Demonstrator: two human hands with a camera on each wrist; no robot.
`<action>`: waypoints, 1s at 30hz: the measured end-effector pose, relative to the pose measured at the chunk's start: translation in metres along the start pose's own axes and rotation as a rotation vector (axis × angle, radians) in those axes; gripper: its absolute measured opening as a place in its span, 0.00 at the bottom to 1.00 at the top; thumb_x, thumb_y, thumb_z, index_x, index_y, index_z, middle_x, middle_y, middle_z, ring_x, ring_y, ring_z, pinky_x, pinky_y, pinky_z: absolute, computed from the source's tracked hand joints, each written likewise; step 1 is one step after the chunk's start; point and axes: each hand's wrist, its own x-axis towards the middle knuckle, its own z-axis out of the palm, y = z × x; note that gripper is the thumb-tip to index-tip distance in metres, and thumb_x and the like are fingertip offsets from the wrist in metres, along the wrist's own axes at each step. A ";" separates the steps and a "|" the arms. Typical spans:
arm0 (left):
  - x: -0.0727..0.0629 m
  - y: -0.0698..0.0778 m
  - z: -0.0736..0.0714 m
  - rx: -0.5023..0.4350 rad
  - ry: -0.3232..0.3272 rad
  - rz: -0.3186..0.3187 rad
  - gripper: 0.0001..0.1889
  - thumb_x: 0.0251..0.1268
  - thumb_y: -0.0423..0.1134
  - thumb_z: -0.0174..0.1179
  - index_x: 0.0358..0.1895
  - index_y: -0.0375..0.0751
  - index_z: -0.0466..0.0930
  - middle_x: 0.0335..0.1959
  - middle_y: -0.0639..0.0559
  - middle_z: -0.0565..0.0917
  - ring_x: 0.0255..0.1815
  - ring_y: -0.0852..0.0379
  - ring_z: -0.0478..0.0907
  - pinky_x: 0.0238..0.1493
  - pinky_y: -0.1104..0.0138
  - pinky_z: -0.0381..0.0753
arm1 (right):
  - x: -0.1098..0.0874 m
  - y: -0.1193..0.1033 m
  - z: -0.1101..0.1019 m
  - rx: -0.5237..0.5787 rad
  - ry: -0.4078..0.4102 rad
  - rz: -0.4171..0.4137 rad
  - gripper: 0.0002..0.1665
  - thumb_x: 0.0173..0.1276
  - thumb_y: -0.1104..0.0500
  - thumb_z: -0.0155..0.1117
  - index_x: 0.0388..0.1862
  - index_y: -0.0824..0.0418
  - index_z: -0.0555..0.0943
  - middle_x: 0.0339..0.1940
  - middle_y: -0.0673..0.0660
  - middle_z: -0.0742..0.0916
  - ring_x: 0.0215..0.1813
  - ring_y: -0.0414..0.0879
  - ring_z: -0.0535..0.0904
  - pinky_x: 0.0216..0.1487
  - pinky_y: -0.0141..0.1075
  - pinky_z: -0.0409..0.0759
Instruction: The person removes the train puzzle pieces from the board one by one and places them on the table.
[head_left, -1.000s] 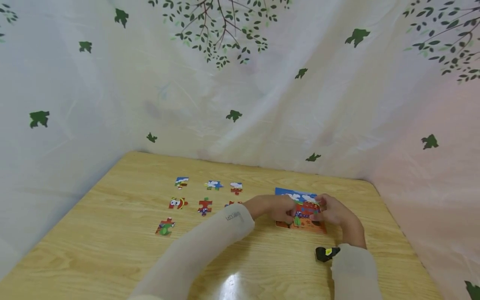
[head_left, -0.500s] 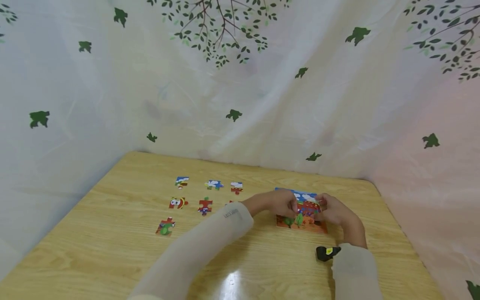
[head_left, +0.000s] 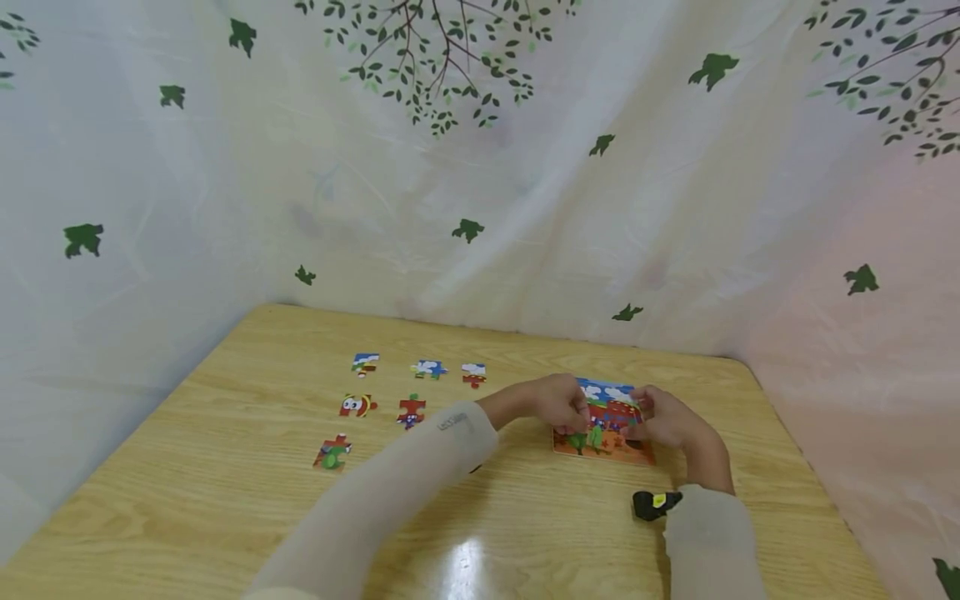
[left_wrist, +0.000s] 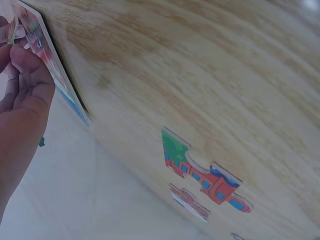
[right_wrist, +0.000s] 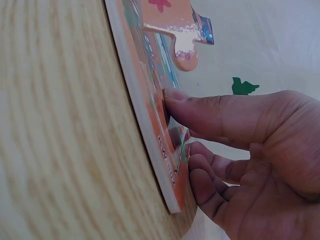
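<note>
In the head view my left hand [head_left: 558, 402] is over the left side of a colourful jigsaw puzzle board [head_left: 607, 454]. Its thumb and finger pinch a puzzle piece, seen edge-on in the left wrist view; the right wrist view shows an orange puzzle piece [right_wrist: 175, 30] with a pinkish star, tilted above the board. At the board's right edge is my right hand [head_left: 667, 418]. Its thumb [right_wrist: 182, 102] rests on the picture face while the other fingers curl close against the edge. Blue sky, clouds and green trees show on the board between the hands.
Loose puzzle pieces lie in spaced rows on the wooden table [head_left: 225, 467] to the left, including a cloud piece [head_left: 428, 369], an eyed piece [head_left: 357, 406] and a train piece [left_wrist: 205, 180]. The left sleeve [head_left: 390, 492] hides some table. A patterned curtain [head_left: 375, 208] stands behind.
My left hand has shifted a little left and away from me, uncovering more of the board's middle. My right hand has stayed at the board's right edge.
</note>
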 end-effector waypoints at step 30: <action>-0.082 -0.032 -0.017 -0.052 -0.030 -0.030 0.05 0.71 0.31 0.62 0.36 0.41 0.86 0.26 0.54 0.82 0.27 0.61 0.74 0.32 0.70 0.75 | -0.002 -0.003 0.001 0.010 0.013 0.020 0.43 0.63 0.60 0.77 0.69 0.74 0.65 0.63 0.75 0.73 0.62 0.68 0.70 0.67 0.63 0.67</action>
